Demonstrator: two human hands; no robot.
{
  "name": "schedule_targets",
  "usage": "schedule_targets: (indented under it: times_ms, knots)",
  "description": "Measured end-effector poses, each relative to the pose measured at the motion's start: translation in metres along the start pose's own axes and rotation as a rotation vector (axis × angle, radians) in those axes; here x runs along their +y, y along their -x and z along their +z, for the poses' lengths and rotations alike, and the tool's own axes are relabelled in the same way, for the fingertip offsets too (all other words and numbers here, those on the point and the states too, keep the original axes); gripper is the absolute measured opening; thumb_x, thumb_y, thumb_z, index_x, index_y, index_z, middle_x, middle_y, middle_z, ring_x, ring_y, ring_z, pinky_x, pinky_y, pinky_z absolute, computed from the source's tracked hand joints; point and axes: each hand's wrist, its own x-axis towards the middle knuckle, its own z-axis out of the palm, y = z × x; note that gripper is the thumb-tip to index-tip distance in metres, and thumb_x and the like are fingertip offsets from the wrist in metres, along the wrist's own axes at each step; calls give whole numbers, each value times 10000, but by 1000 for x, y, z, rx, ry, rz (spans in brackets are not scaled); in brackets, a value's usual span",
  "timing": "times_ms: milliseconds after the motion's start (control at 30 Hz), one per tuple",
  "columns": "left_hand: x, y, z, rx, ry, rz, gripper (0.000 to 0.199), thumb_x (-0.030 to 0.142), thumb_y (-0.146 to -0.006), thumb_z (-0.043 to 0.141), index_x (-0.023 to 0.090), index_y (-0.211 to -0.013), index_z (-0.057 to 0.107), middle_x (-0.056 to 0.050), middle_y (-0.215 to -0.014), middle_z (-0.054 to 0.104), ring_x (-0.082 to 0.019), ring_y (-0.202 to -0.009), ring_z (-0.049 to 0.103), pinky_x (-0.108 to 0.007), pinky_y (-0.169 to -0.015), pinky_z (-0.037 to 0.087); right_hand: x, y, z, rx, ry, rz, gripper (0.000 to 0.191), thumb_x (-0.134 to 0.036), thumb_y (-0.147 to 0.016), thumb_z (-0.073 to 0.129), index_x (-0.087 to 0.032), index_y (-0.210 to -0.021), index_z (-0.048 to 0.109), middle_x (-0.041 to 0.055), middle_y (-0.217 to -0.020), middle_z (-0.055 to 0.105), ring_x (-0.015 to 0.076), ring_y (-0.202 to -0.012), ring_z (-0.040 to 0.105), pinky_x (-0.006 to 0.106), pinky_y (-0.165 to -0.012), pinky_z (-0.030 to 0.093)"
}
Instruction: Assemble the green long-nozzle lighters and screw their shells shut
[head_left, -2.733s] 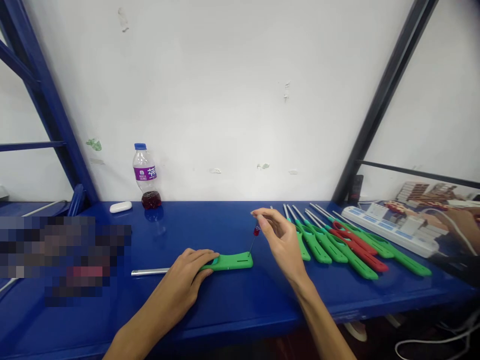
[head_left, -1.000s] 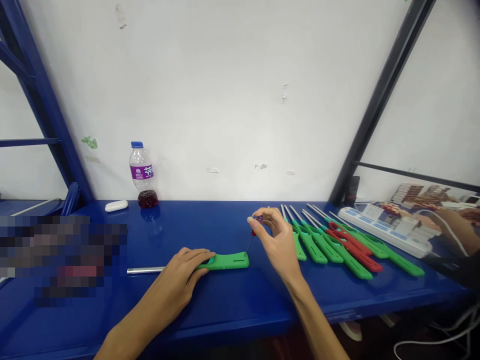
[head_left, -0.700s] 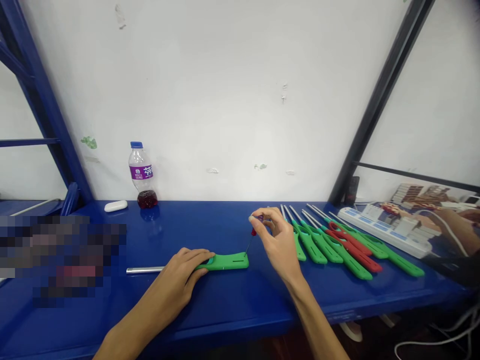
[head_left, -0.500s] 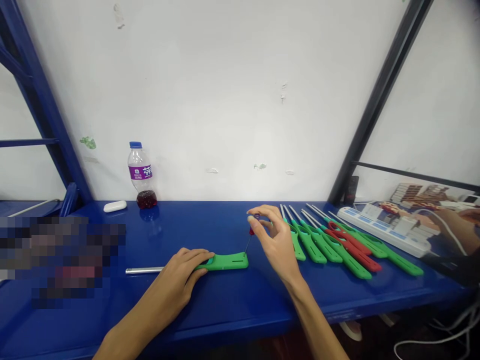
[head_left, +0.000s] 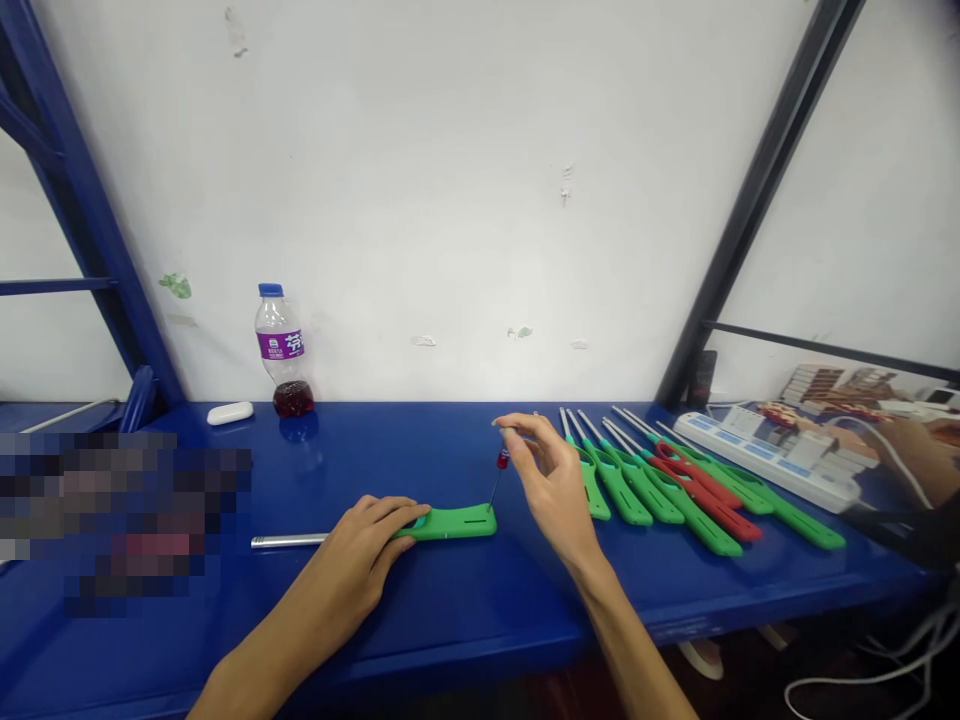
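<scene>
A green long-necked lighter (head_left: 450,522) lies flat on the blue table, its silver tube pointing left. My left hand (head_left: 371,545) grips it around the trigger area and presses it to the tabletop. Between the thumb and fingers of my right hand (head_left: 551,480) is a small screwdriver (head_left: 502,458) with a red handle, partly hidden by the fingers. The screwdriver stands nearly upright, slightly tilted, with its tip at the right end of the lighter's handle. Several green lighters (head_left: 626,490) and a red lighter (head_left: 712,500) lie side by side just right of my right hand.
A white power strip (head_left: 765,460) lies at the far right. Near the wall at left stand a bottle (head_left: 281,350) with dark liquid and a small white case (head_left: 230,413). Blue shelf posts (head_left: 90,170) rise at the left; the table's front edge (head_left: 465,655) runs below my arms.
The fingers of my right hand have shifted on the screwdriver's handle, showing more of its red part. My left hand and the lighter remain in place.
</scene>
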Motion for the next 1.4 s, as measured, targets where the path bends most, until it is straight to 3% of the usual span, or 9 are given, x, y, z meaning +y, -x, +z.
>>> schedule_targets:
  times_ms: [233, 333, 500, 633, 767, 900, 1067, 1200, 1400]
  knots:
    - [0, 0, 1, 10, -5, 13, 348, 264, -1054, 485, 290, -1337, 686, -41, -1314, 730, -272, -1159, 655, -472, -1033, 551, -2, 1, 1, -20, -43, 28, 195, -409, -1008, 610, -268, -1084, 723, 53, -1070, 729, 230, -990, 694, 373, -881, 562]
    - [0, -1, 1, 14, -7, 16, 343, 268, -1050, 496, 285, -1333, 690, -38, -1310, 732, -278, -1157, 657, -481, -1036, 549, -2, 1, 2, 19, 11, -20, 143, -404, -959, 689, -267, -973, 724, 47, -1053, 715, 232, -985, 682, 365, -868, 562]
    - [1, -1, 0, 6, 8, 8, 344, 260, -1050, 499, 288, -1336, 687, -32, -1315, 729, -273, -1160, 652, -470, -1033, 550, -1, 2, 1, -8, -19, 12, 206, -389, -1040, 561, -280, -1123, 715, 50, -1078, 744, 228, -1007, 702, 376, -892, 553]
    - [2, -1, 0, -1, 23, 2, 337, 268, -1053, 504, 275, -1338, 684, -40, -1323, 726, -279, -1167, 641, -488, -1049, 537, -2, 2, 1, 34, 40, -22, 114, -374, -964, 689, -269, -986, 728, 36, -1037, 724, 222, -950, 687, 349, -841, 554]
    - [1, -1, 0, -7, 30, 2, 339, 261, -1053, 503, 272, -1341, 682, -42, -1328, 725, -279, -1171, 639, -489, -1052, 536, -3, 2, 1, 3, 34, 5, 165, -354, -1026, 586, -282, -1100, 715, 45, -1082, 734, 224, -986, 690, 358, -869, 553]
    - [0, -1, 0, -6, 17, -7, 338, 267, -1049, 514, 278, -1340, 685, -39, -1331, 725, -286, -1183, 640, -498, -1063, 529, -4, 3, 2, 8, 77, -60, 73, -322, -956, 701, -290, -1018, 725, 36, -1097, 686, 223, -1023, 666, 351, -903, 548]
    - [1, -2, 0, -25, 23, -17, 342, 269, -1052, 510, 273, -1346, 683, -38, -1338, 725, -286, -1184, 641, -507, -1066, 529, -2, 4, 4, -80, -15, 17, 235, -302, -1043, 560, -312, -1256, 657, 37, -1162, 707, 200, -969, 708, 345, -866, 562]
    - [1, -2, 0, -23, 18, -17, 343, 282, -1059, 505, 271, -1354, 680, -40, -1345, 724, -286, -1203, 642, -509, -1083, 520, -2, 0, -3, -56, 96, -74, 232, -294, -1073, 491, -292, -1231, 661, 42, -1161, 673, 203, -1032, 672, 348, -921, 522]
    - [2, -2, 0, -58, -18, -25, 359, 240, -1054, 517, 274, -1378, 668, -35, -1384, 707, -287, -1257, 636, -541, -1148, 469, -16, -2, -30, -403, 511, 10, 228, -272, -1081, 466, -289, -1118, 690, 16, -1023, 688, 209, -936, 641, 343, -847, 456]
